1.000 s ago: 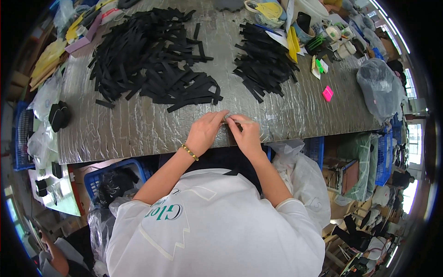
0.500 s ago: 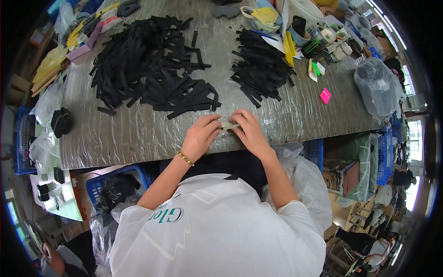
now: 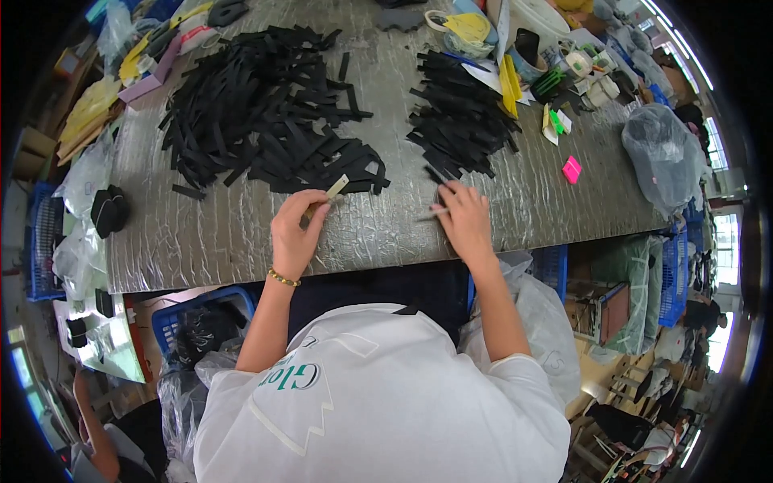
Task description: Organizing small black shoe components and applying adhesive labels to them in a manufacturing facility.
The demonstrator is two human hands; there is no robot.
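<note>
My left hand (image 3: pixel 296 233) pinches a short, flat beige strip (image 3: pixel 337 187) between thumb and fingers. The strip points up and away, over the near edge of the larger heap of black strips (image 3: pixel 241 113). My right hand (image 3: pixel 467 225) is at the near edge of the smaller heap of black strips (image 3: pixel 459 121), its fingers curled. A thin, pale, stick-like piece (image 3: pixel 433 214) juts leftward from its grip, blurred by motion. Just beyond the right fingertips lies one black strip (image 3: pixel 436 174); whether they touch it I cannot tell.
The grey table (image 3: pixel 193 249) has a plastic-covered top. A pink piece (image 3: pixel 572 170) and a clear plastic bag (image 3: pixel 662 153) lie to the right. Tubs, cups and yellow items crowd the far right. Blue crates (image 3: pixel 165 322) and bags stand below the near edge.
My hands were together at the beige strip and have parted. The left has moved left with the strip, and the right has moved right toward the smaller black heap.
</note>
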